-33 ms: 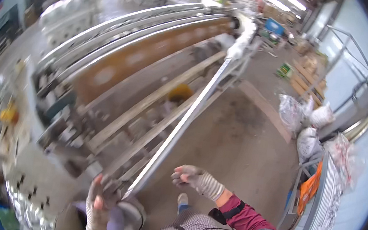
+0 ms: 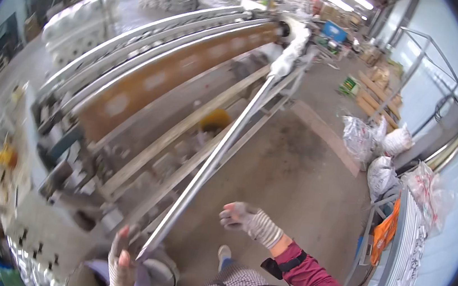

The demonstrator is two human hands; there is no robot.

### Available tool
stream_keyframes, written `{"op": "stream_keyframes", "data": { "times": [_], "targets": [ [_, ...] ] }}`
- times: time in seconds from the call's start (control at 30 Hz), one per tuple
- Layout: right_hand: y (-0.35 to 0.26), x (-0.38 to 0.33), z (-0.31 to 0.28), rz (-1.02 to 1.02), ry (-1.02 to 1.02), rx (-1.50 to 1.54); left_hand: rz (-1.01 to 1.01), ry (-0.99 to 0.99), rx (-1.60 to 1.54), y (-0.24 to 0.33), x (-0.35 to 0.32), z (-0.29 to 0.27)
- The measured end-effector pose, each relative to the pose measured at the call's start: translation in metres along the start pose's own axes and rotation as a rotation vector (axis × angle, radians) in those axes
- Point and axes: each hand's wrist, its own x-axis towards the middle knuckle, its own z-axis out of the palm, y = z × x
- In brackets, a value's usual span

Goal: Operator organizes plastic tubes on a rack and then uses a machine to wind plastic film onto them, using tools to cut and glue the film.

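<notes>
A long shiny metal rod (image 2: 206, 166) runs slantwise from beside my left hand to a bundle of white material (image 2: 291, 51) at its far end. My left hand (image 2: 123, 272), in a grey glove with bare fingertips, is raised with fingers apart next to the rod's near end. Beside it is a round, pale roll-like thing (image 2: 163, 277), partly hidden by the hand and cloth. My right hand (image 2: 251, 222), in a striped glove, hovers right of the rod, fingers loosely bent, with nothing visible in it.
A long machine with a brown roller (image 2: 162, 82) and rails fills the left side. White sacks (image 2: 381, 177), an orange bag (image 2: 385, 226) and a metal frame (image 2: 436, 56) stand along the right wall. A blue bin (image 2: 333, 32) is far off.
The view has shifted slightly. The rod's near end sits a little lower and further left in the picture, and my right hand a little further right. Both hands keep nearly the same pose.
</notes>
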Motion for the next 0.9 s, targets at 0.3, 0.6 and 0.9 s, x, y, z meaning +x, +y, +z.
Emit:
{"op": "stream_keyframes", "data": {
  "times": [0.3,0.6,0.9],
  "targets": [
    [-0.271,0.098,-0.166,-0.621,0.403,0.073,0.073,0.448,0.086,0.004,0.013,0.101],
    [-0.519,0.227,-0.361,-0.767,0.599,0.144,0.139,0.839,-0.041,-0.040,0.049,0.118],
    [-0.794,0.338,-0.545,-0.791,0.755,-0.073,0.481,0.650,-0.522,-0.107,0.158,0.192]
  ]
}}
